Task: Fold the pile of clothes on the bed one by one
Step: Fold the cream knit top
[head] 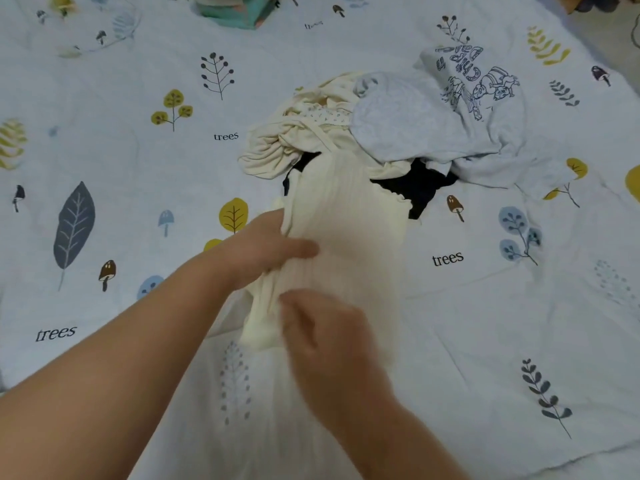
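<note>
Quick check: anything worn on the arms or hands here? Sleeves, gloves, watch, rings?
Nothing visible. The left hand and right hand are bare: no gloves, and no rings that can be made out, though the right hand is motion-blurred. Both forearms are bare to the frame edge, no sleeves or watch.

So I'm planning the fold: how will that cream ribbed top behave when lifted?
Probably floppy: the cream ribbed top bunches where the left hand grips it. Likely light and stretchy, given its thin ribbed knit. It may drag the pile, since its far end rests there.
</note>
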{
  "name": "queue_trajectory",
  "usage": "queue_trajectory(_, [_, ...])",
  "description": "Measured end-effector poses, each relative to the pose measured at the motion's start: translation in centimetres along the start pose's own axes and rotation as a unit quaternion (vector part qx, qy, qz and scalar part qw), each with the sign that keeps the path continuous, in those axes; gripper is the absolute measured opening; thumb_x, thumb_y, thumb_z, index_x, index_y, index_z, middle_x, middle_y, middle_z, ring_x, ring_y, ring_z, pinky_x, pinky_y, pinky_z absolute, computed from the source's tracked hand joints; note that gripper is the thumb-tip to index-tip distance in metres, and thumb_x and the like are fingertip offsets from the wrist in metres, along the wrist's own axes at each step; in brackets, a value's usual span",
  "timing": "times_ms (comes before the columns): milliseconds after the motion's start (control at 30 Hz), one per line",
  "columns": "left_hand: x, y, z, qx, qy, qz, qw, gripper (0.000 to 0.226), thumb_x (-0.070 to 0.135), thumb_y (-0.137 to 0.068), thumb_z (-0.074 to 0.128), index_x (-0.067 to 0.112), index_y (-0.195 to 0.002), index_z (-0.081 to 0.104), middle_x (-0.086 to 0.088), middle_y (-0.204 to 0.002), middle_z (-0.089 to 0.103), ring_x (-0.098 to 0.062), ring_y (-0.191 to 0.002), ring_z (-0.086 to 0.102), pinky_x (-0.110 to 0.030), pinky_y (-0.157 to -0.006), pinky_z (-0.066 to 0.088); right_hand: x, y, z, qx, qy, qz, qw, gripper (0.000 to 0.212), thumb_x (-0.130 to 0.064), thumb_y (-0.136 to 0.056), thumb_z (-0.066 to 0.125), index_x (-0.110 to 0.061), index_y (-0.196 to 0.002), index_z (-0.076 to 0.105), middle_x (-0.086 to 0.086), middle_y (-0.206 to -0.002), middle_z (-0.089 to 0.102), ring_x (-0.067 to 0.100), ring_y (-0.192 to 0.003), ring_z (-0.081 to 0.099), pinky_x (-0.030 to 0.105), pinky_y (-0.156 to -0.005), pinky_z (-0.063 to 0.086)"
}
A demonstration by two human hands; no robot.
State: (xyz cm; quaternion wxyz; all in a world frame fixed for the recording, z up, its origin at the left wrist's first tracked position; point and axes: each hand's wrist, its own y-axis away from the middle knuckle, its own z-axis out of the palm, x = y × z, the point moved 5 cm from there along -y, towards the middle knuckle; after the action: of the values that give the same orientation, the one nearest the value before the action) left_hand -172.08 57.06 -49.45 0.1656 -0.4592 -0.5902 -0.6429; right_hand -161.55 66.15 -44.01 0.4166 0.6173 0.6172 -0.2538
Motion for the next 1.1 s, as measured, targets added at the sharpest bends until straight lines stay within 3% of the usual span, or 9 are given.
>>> queue_trajectory(100, [-0.9, -0.7, -0.7, 0.056, 0.013, 0.038, 0.998, 0.025, 0.010, -0.080, 0.069, 0.012, -0.103, 0.060, -0.001, -0.093, 0.070, -0.023, -0.091, 0.066, -0.031, -0.073, 0.054, 3.2, -1.2, -3.0, 0.187, 0.060, 0.043, 0.980, 0.039, -0.019, -0.089, 0.038, -0.017, -0.120, 0.062, 0.000, -0.128, 0.059, 0.014, -0.123, 0.049, 0.024, -0.102, 0.037])
queue_trajectory(167, [-1.7, -0.9, -1.1, 0.212, -0.219, 0.062, 0.950, 0.030, 0.022, -0.082, 0.067, 0.015, -0.107, 0.052, 0.006, -0.091, 0.061, -0.019, -0.091, 0.057, -0.029, -0.070, 0.042, 6.4, -2.3, -2.3, 0.127, 0.148, 0.124, 0.973, 0.049, -0.019, -0.096, 0.037, -0.016, -0.144, 0.032, 0.008, -0.155, 0.021, 0.021, -0.144, 0.012, 0.033, -0.115, 0.017])
queue_trajectory(233, [-2.1, -0.6, -0.2, 0.297, -0.364, 0.086, 0.878, 0.051, 0.029, -0.086, 0.059, 0.012, -0.129, 0.041, -0.006, -0.119, 0.055, -0.027, -0.109, 0.048, -0.038, -0.084, 0.039, 8.5, -2.0, 0.2, 0.066, 0.205, 0.187, 0.959, 0.061, -0.028, -0.097, 0.036, -0.014, -0.150, 0.009, 0.017, -0.157, -0.003, 0.030, -0.145, -0.005, 0.042, -0.117, 0.011])
queue_trajectory(300, [-3.1, -0.5, 1.3, 0.271, -0.408, 0.086, 0.868, 0.065, 0.036, -0.092, 0.046, 0.015, -0.147, 0.018, -0.014, -0.149, 0.028, -0.031, -0.134, 0.027, -0.043, -0.105, 0.027, 9.2, -0.9, 2.3, 0.054, 0.234, 0.170, 0.956, 0.068, -0.037, -0.091, 0.034, -0.007, -0.149, 0.016, 0.027, -0.153, -0.001, 0.039, -0.143, 0.005, 0.050, -0.113, 0.018])
queue_trajectory(400, [-4.7, -0.4, 2.1, 0.252, -0.435, 0.095, 0.859, 0.076, 0.057, -0.087, 0.020, 0.018, -0.149, -0.002, -0.013, -0.157, 0.002, -0.030, -0.144, 0.008, -0.046, -0.114, 0.016, 9.1, -0.6, 2.0, -0.013, 0.202, 0.152, 0.967, 0.068, -0.047, -0.092, 0.016, -0.016, -0.150, 0.002, 0.011, -0.151, -0.025, 0.026, -0.143, -0.016, 0.040, -0.116, 0.002])
queue_trajectory(567, [-6.1, -1.0, 2.3, 0.263, -0.465, 0.147, 0.833, 0.066, 0.057, -0.087, 0.021, 0.033, -0.145, 0.002, -0.016, -0.156, 0.004, -0.046, -0.140, 0.008, -0.060, -0.109, 0.012, 9.7, -3.0, 0.0, 0.076, 0.220, 0.150, 0.961, 0.067, -0.054, -0.093, 0.016, -0.028, -0.148, -0.010, 0.006, -0.155, -0.020, 0.022, -0.143, -0.019, 0.041, -0.116, -0.001])
queue_trajectory(733, [-8.5, -2.6, 1.6, 0.212, -0.462, 0.142, 0.850, 0.063, 0.058, -0.088, 0.020, 0.039, -0.145, 0.002, -0.012, -0.157, 0.001, -0.043, -0.141, 0.010, -0.055, -0.111, 0.016, 12.9, -3.1, 2.6, 0.068, 0.250, 0.134, 0.956, 0.073, -0.063, -0.082, 0.015, -0.030, -0.144, -0.005, 0.005, -0.154, -0.014, 0.032, -0.144, -0.005, 0.044, -0.114, 0.006])
queue_trajectory(933, [-7.1, -2.1, 1.4, 0.194, -0.399, 0.147, 0.884, 0.070, 0.065, -0.082, 0.020, 0.041, -0.141, -0.011, -0.008, -0.157, -0.011, -0.032, -0.144, -0.001, -0.045, -0.117, 0.012, 12.5, -3.6, 1.7, 0.028, 0.200, 0.126, 0.971, 0.077, -0.069, -0.076, 0.008, -0.035, -0.140, -0.018, 0.001, -0.156, -0.020, 0.025, -0.144, -0.014, 0.037, -0.116, 0.001])
queue_trajectory(1100, [-6.7, 0.2, -0.5, 0.215, -0.233, 0.057, 0.947, 0.083, 0.043, -0.085, 0.059, 0.040, -0.146, 0.004, -0.012, -0.151, 0.007, -0.029, -0.136, 0.026, -0.038, -0.109, 0.027, 12.0, -3.3, -1.6, 0.020, 0.078, 0.193, 0.978, 0.074, -0.045, -0.092, 0.045, -0.033, -0.149, -0.002, 0.002, -0.154, 0.003, 0.021, -0.140, 0.015, 0.036, -0.110, 0.024])
